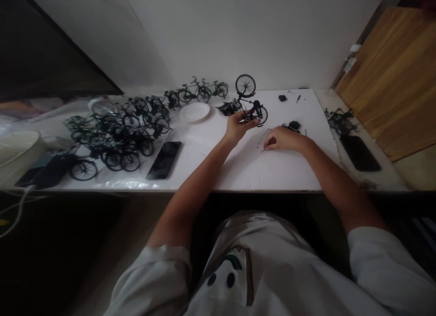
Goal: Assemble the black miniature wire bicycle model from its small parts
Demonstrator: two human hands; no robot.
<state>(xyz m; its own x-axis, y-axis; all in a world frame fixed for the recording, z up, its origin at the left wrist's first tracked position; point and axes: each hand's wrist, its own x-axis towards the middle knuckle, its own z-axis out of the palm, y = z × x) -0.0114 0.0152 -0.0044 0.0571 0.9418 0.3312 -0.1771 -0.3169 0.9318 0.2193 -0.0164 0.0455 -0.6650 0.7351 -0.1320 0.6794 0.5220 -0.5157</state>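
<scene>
Model bicycle (258, 112), just one, in left hand (236, 126); one white dish (195, 112) nearby.

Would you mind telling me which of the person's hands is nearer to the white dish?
Left. The left hand, holding a model bicycle, is just right of the white dish; the right hand rests on the table farther right.

The white tabletop (245, 170) is bare between the left hand (238, 126) and right hand (282, 141) and out to its near edge. To the left, a dense cluster of model bicycles (116, 134) and a black phone (164, 160) obstruct passage. A white dish (195, 112) sits behind the phone. Small black parts (294, 125) lie just beyond the right hand.
</scene>
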